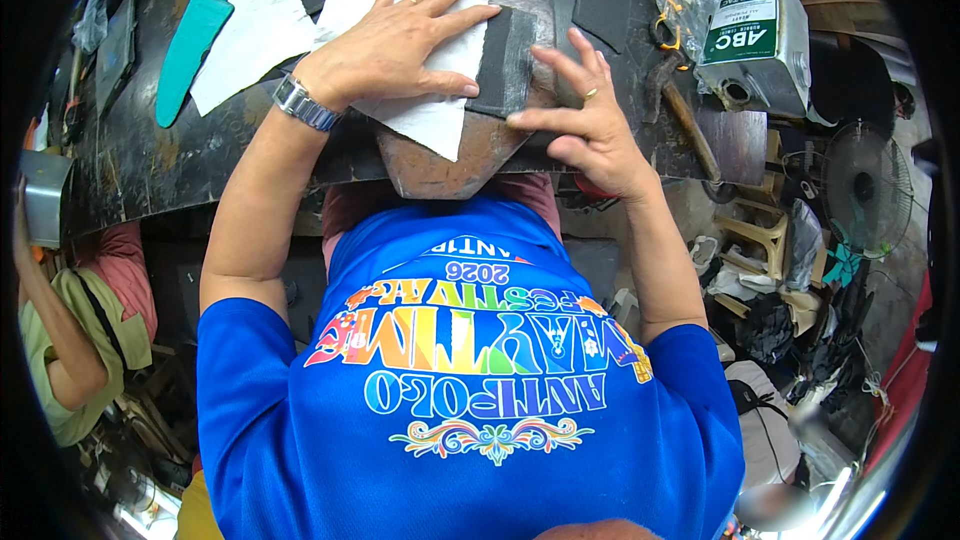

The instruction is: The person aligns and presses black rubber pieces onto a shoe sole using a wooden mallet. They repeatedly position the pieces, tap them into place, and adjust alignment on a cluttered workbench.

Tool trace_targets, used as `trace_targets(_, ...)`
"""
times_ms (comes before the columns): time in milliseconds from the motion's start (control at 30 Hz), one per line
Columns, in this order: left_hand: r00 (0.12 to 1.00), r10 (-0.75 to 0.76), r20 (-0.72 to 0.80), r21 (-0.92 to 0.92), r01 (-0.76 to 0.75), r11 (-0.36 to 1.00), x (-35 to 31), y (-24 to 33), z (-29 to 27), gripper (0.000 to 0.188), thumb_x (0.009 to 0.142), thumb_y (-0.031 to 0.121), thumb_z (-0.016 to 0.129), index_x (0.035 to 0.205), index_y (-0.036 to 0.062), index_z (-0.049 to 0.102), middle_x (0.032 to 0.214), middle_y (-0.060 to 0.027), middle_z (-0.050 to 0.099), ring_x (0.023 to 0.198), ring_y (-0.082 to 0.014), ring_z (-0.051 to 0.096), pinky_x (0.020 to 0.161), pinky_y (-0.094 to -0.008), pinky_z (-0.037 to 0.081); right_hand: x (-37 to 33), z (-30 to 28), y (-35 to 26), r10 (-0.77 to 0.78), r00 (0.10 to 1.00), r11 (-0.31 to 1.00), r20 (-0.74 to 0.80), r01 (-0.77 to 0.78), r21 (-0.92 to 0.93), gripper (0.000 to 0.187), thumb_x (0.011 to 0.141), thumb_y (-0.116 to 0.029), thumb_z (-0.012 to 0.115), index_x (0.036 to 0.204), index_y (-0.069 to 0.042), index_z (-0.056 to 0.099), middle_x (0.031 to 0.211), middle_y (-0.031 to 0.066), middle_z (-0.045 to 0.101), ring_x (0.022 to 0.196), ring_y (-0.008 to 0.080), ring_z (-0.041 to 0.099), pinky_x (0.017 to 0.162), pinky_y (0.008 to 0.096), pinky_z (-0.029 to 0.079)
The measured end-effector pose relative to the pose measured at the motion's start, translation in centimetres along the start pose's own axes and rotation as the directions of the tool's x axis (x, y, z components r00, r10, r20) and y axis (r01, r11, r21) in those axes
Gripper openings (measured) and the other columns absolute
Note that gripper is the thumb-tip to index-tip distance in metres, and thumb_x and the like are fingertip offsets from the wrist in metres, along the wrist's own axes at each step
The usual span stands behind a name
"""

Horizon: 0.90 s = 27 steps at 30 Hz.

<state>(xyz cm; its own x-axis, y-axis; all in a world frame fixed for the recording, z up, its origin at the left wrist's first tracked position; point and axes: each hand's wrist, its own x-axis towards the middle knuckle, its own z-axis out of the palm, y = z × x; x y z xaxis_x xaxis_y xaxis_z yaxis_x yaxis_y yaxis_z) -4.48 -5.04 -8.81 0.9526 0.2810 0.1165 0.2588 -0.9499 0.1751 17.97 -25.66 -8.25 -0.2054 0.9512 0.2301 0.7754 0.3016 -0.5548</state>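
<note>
On white sheet [435, 125], left fingers [465, 20], spread

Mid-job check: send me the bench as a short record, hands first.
Left hand: spread flat on white sheet
Right hand: fingers spread, at dark piece; contact unclear
Beneath sheet and dark piece: brown slab
Far left: teal piece beside another white sheet
Right: wooden-handled tool, rectangular metal can

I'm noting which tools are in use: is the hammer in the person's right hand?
No, the hammer lies on the table, to the right of the right hand, whose fingers are spread.
</note>
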Motion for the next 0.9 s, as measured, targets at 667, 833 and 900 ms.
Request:
trace_targets(667,0.997,-0.043,-0.07,-0.011,0.042,0.999,-0.3,0.5,0.7,0.094,0.083,0.068,0.066,0.158,0.0195,0.035,0.165,-0.0124,0.03,0.155,-0.034,0.019,0.124,-0.0591,0.008,-4.7,-3.1,-2.9,0.327,0.913,0.914,-0.246,-0.239,0.328,0.037,0.101,-0.041,0.06,0.125,-0.014,0.071,0.127,0.0123,0.065,0.128,0.0302,0.058,0.107,0.0475,0.045)
trace_targets(833,0.989,-0.105,-0.101,0.04,0.109,0.993,-0.3,1.0,1.6,0.097,0.082,0.076,0.061,0.157,0.0178,0.038,0.163,-0.0119,0.033,0.155,-0.0297,0.019,0.125,-0.0564,0.006,-8.5,-8.8,3.5,0.884,0.357,0.349,-0.3,-0.078,0.934,0.045,0.102,-0.023,0.06,0.14,-0.008,0.039,0.088,0.0176,0.069,0.065,0.0232,0.069,0.048,0.0287,0.048)
trace_targets(900,0.988,-0.107,-0.109,0.029,0.111,0.993,-0.4,1.0,1.8,0.097,0.082,0.076,0.061,0.157,0.0179,0.038,0.163,-0.012,0.033,0.155,-0.0299,0.019,0.125,-0.0568,0.007,-9.8,-10.3,6.1,0.906,0.385,0.254,-0.178,-0.159,0.954,0.05,0.1,-0.023,0.063,0.14,-0.01,0.035,0.089,0.0195,0.068,0.062,0.0221,0.066,0.047,0.0282,0.047)
